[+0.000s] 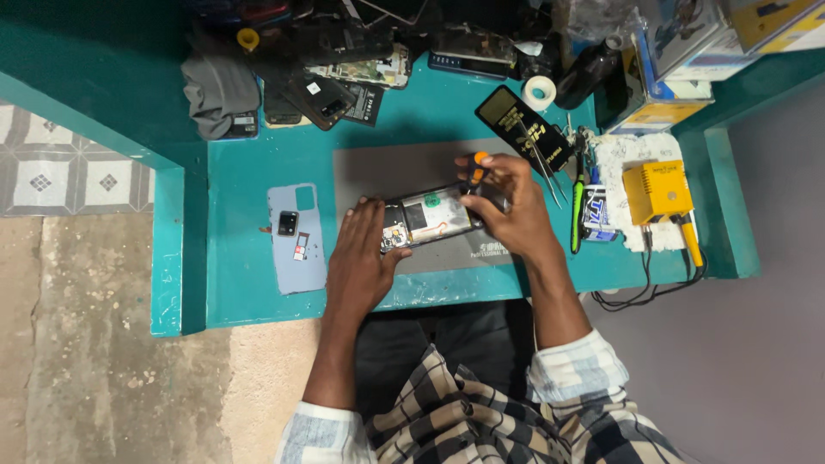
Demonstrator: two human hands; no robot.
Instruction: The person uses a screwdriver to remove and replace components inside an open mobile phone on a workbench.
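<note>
We count two hands at work on one opened phone (430, 216), which lies back-up on the grey mat (378, 167) in the middle of the teal bench (241, 215). Our left hand (361, 253) rests flat with its fingers spread, pressing on the left end of the phone and grasping nothing. Our right hand (507, 206) is curled around one small screwdriver (478, 167) with an orange cap — its tip comes down at the right end of the phone, though the fingers hide where it meets the board.

To the left of the mat lies one pale blue back cover (296, 236), inner face up, well apart from the phone. To the right we see one yellow box-shaped tool (657, 191) with its cables trailing over the bench edge, one green-handled tool (577, 215) and one pair of tweezers (541, 159) lying across a black card (524, 125). One roll of white tape (539, 92) stands behind them, beside one dark bottle (589, 73).

Along the back edge sits a heap of dismantled phones and boards (344, 77) — we cannot count them, since they overlap and the top of the view cuts them off. One grey cloth (219, 90) lies at the left end of that heap. The phone's inner parts are too small to make out.
</note>
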